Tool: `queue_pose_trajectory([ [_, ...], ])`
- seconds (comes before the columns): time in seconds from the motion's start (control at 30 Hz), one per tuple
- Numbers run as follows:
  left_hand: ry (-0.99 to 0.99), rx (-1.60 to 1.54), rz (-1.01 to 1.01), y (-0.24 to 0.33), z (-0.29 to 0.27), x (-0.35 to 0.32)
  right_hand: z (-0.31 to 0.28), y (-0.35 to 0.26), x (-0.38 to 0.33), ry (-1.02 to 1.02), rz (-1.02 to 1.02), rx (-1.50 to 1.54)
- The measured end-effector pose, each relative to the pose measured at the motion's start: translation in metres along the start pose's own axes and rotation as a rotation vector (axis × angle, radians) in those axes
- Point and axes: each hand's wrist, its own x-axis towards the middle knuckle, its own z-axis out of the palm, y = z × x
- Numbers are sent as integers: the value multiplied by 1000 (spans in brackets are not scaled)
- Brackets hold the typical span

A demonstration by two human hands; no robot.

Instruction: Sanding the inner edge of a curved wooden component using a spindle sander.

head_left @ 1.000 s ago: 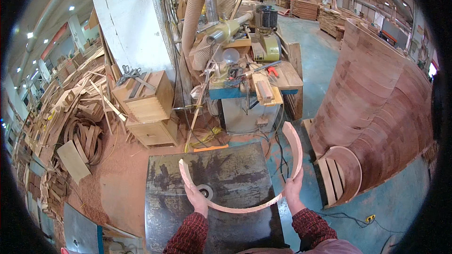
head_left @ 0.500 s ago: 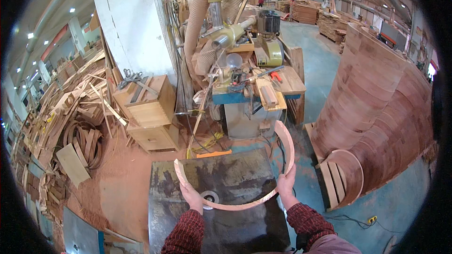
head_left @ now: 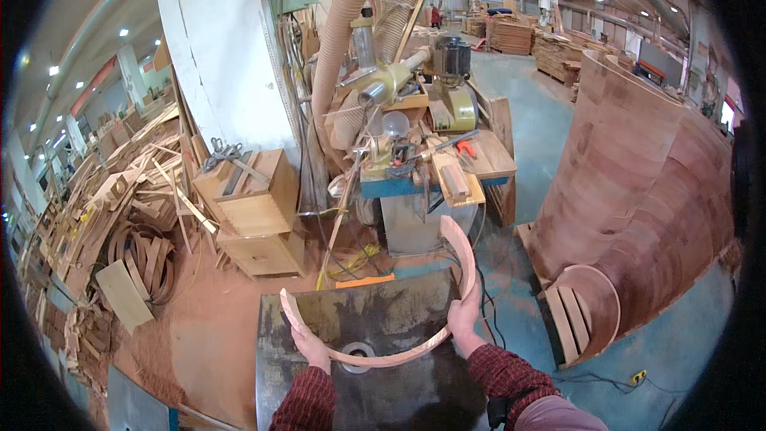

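Both hands hold a curved wooden strip (head_left: 468, 259), a pale, C-shaped arc whose open side faces away from me. My left hand (head_left: 309, 345) is closed round its left arm, near the end. On the other side, my right hand (head_left: 464, 319) grips the arc where it bends upward. Below the strip lies a dark, worn metal machine table (head_left: 399, 311). A round metal ring (head_left: 357, 349) is set in the table, partly covered by the strip. Whether the strip touches the table I cannot tell.
Ahead stands a workbench (head_left: 496, 156) with tools, a motor and ribbed hoses. A wooden cabinet (head_left: 255, 207) is left of it, beside heaped offcuts (head_left: 104, 191). At right rises a large stack of curved wooden panels (head_left: 622, 168). Cables (head_left: 606, 379) cross the floor.
Both hands and the curved strip have shifted a little left over the table, and the far right end has swung left. The ring stays partly covered. The whole view has tilted slightly.
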Motion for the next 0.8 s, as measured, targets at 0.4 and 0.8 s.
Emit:
queue_pose_trajectory([
  [0.4,54,-35,54,-51,-29,40,36,-18,-7,-12,9,-45],
  [0.8,277,71,68,-71,-114,50,121,-56,-26,-171,-81,13],
])
